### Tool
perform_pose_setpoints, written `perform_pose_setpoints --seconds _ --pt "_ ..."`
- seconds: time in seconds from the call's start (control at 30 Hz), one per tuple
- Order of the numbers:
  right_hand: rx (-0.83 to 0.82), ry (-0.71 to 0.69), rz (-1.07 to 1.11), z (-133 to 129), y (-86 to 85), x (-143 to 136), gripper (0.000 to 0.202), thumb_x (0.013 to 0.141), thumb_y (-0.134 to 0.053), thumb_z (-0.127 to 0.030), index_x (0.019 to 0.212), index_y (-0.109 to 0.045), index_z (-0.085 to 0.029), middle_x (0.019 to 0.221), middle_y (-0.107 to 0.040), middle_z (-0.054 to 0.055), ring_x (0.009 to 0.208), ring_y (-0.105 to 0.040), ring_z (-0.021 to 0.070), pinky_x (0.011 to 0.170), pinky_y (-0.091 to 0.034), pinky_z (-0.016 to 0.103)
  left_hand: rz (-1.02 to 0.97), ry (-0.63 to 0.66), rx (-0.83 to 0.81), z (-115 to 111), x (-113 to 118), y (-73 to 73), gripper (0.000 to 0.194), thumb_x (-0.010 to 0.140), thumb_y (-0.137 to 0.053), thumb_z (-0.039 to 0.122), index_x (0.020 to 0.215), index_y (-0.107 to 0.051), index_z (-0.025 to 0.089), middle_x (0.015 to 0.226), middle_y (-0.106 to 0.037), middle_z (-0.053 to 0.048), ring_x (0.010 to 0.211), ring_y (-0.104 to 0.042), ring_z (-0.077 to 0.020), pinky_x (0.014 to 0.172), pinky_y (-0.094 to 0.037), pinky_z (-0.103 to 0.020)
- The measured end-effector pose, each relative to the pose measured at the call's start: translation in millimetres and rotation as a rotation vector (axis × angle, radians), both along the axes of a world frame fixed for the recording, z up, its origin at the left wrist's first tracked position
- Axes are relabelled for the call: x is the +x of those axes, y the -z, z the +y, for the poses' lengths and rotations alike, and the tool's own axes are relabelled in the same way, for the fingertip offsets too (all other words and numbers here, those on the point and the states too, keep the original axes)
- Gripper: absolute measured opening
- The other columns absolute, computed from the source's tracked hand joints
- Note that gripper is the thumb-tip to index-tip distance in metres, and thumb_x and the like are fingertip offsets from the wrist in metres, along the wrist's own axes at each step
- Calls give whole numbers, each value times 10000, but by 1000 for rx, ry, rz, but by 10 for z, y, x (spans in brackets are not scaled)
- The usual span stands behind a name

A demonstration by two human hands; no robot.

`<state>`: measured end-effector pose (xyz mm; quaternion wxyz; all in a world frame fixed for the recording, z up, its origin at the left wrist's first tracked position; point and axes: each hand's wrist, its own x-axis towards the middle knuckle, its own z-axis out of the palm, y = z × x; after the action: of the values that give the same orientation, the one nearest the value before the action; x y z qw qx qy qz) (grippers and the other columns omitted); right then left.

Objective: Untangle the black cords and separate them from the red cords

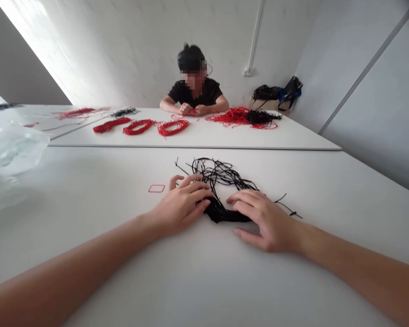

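A loose ring of black cords [230,214] lies on the white table in front of me, its near side bunched tight and its far side a tangle of loops. My left hand [187,200] rests over the ring's left side, fingers stretched out across the cords. On the right side, my right hand [262,218] lies with its fingers apart and the thumb spread toward me. Knotted cord ends stick out beyond both hands. Part of the ring is hidden beneath my fingers.
A small red outline [156,188] is on the table at left. Crumpled clear plastic [17,150] lies at the far left. Across the table sits a person [194,91] handling red cord, with red coils [138,127] and a red-and-black cord pile [236,116] nearby. Bags [279,92] stand behind.
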<state>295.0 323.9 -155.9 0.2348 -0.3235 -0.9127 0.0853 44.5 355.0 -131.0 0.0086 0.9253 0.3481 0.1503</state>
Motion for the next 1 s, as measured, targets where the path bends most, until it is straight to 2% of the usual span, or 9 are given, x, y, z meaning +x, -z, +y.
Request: perform_pose_setpoints --seconds 0.1,0.2,0.3,0.43,0.5,0.6,0.73,0.87,1.0 --pt "-57 -16 22 -8 -10 23 210 888 -548 -349 1030 -560 -194 1214 -569 87 1134 -495 239 981 -380 401 -16 41 -9 18 6 29 220 959 -410 296 1052 -601 237 1275 -587 -54 1313 -382 -281 1017 -228 -463" --pt "-41 36 38 -21 -12 10 131 945 -443 -239 1002 -551 -193 1171 -604 64 1089 -533 199 967 -373 377 -50 58 19 -22 41 47 186 954 -424 284 882 -575 202 1060 -656 -49 1230 -462 -258 982 -249 -437" --pt "3 65 61 -27 -1 -11 148 906 -433 -126 985 -542 -184 1136 -634 50 1059 -566 177 953 -368 361 -78 55 66 -37 58 57 213 947 -446 288 789 -548 188 903 -641 -37 1080 -530 -234 937 -265 -425" --pt "44 84 95 -28 21 -8 136 841 -462 -85 899 -543 -177 1070 -662 41 1010 -597 178 954 -358 376 -143 123 79 -65 60 34 158 941 -435 241 833 -536 186 905 -628 -42 967 -542 -206 898 -282 -412" --pt "42 77 112 -31 26 3 137 843 -475 -104 936 -546 -176 1062 -661 43 998 -597 184 947 -362 386 -179 186 55 -102 67 12 106 918 -447 230 870 -530 185 923 -624 -49 934 -543 -200 879 -296 -407" --pt "37 29 133 -41 25 15 156 862 -497 -147 1012 -532 -176 1064 -653 49 991 -590 192 924 -378 389 -192 292 35 -151 81 -3 96 851 -518 277 883 -531 188 936 -621 -59 960 -535 -223 886 -311 -414" --pt "70 0 156 -47 30 13 75 892 -486 -138 923 -530 -190 997 -664 32 924 -606 169 871 -405 356 -154 324 29 -161 94 36 131 809 -561 300 879 -558 189 949 -626 -72 1009 -522 -247 902 -346 -411" --pt "101 98 190 -45 41 1 87 886 -486 -119 849 -504 -195 916 -665 18 856 -613 158 859 -401 358 -185 279 47 -143 106 88 76 842 -539 221 865 -601 184 940 -634 -68 1001 -536 -231 897 -377 -391" --pt "265 245 216 -82 21 -22 57 882 -502 -136 894 -516 -190 1013 -656 52 1015 -592 211 954 -327 428 -245 288 62 -126 110 112 103 881 -544 207 900 -645 203 929 -641 -49 944 -556 -200 878 -404 -369"
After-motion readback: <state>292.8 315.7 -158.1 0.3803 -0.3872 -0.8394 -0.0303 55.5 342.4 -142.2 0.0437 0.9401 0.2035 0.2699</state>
